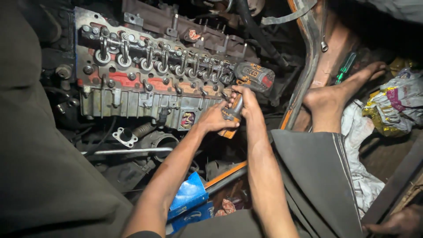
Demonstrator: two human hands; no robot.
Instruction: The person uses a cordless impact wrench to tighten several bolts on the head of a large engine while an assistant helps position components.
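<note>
While the view is looking down into a dim engine bay, a long grey metal cylinder head with a row of rocker arms and valve springs [145, 75] is lying across the upper left. Below it, a blue cardboard box [189, 196] is resting near the left forearm. Left hand [216, 119] is gripping the base of a grey and orange cordless impact wrench [246, 90], fingers wrapped tight on its handle bottom. Right hand [244, 101] is closing round the same handle just above, fingers clamped on the grip. Wrench nose is pressing against the head's right end. Further right, a bare foot [339, 90] is resting beside crumpled yellow and white plastic wrappers [392, 105].
</note>
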